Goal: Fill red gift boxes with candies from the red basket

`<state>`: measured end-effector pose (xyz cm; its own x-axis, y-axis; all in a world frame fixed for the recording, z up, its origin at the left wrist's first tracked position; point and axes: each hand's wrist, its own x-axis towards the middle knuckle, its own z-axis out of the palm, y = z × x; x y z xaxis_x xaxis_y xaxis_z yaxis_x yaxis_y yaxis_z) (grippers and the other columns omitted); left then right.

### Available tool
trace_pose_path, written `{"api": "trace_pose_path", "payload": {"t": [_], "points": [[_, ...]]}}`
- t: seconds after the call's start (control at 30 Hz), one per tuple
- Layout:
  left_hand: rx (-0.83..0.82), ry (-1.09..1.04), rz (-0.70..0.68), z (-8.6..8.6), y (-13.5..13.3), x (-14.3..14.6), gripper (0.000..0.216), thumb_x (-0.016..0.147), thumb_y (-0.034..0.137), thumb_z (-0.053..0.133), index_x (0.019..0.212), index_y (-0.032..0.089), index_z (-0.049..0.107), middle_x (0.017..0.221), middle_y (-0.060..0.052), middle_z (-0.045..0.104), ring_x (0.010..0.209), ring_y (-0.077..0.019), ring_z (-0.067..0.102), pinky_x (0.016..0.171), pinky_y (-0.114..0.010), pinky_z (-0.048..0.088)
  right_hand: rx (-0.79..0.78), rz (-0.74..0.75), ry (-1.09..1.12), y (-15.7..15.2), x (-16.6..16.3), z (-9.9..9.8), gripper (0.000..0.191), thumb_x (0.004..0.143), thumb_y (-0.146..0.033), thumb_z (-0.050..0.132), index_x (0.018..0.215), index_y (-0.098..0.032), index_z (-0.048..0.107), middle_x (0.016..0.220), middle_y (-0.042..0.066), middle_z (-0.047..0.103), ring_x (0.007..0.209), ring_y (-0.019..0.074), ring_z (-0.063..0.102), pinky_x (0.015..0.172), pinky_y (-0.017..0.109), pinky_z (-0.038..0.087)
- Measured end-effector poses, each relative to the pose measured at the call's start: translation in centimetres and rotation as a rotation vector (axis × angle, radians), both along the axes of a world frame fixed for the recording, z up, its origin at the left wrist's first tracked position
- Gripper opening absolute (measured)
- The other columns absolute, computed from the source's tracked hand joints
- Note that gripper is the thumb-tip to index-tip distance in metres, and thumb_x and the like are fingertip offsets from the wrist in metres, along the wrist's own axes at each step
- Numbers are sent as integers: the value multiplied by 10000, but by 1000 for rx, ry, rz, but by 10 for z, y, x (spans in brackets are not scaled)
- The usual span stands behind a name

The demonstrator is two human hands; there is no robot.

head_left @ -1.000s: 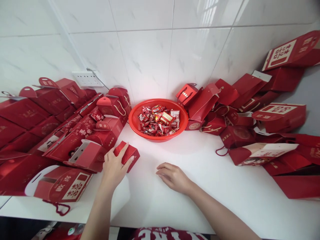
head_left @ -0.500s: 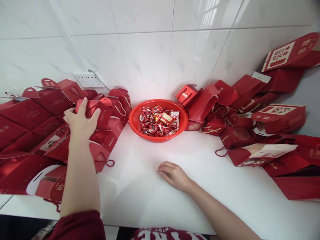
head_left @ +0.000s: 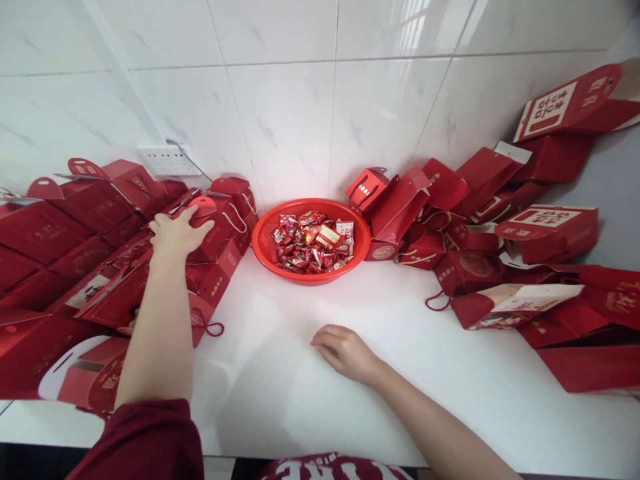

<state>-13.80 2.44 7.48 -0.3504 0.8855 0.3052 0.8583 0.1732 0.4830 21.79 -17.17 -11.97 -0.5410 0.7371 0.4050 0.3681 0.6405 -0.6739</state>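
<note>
My left hand (head_left: pixel 177 233) reaches out over the pile of red gift boxes at the left. Its fingers are wrapped over a small red gift box (head_left: pixel 213 223) with a rounded flap, which sits on top of the pile (head_left: pixel 90 267). My right hand (head_left: pixel 345 352) lies palm down on the white tabletop (head_left: pixel 310 387), fingers loosely curled and apart, holding nothing. A round red basket (head_left: pixel 260 243) filled with wrapped candies (head_left: pixel 310 243) stands against the tiled wall, between the two piles and beyond both hands.
A second heap of red gift boxes and bags (head_left: pixel 500 267) spreads along the right side of the table. A white wall socket (head_left: pixel 167 160) sits above the left pile. The table's front edge runs just below my arms.
My left hand lifted the small red box from the tabletop, carried it up and left, and now has it on the left pile. My right hand stayed still.
</note>
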Motion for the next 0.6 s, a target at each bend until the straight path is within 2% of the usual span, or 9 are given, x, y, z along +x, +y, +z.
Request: {"api": "trace_pose_path", "payload": {"t": [0.13,0.27,0.43,0.6], "points": [[-15,-42,-30,-9,9,-3,926,702,600,779,1380,24,524,1529,-274,272,1383,-503,188,1040,-796,146,9,1,-9,0,0,1,189,973,-160,501,1070,-214,654,1028,74,694,938,201,664,854,351,550],[-59,12,0,-20,12,-4,896,780,640,687,1415,38,492,1558,-268,269,1408,-487,210,1057,-776,175,13,-4,-16,1,0,1,189,972,-159,500,1058,-213,659,1016,73,699,931,202,666,844,349,552],[-20,19,-98,-24,13,-8,865,826,601,653,1449,41,436,1636,-216,159,1485,-451,65,1061,-791,-63,37,10,-18,1,0,3,198,975,-153,488,1056,-212,659,1004,72,705,926,203,667,834,349,551],[-42,86,-133,-22,13,-4,814,909,598,532,1471,26,393,1622,-205,206,1503,-427,53,1062,-793,-70,60,16,-48,0,0,3,197,974,-154,488,1050,-215,659,993,69,708,921,204,671,834,352,547]]}}
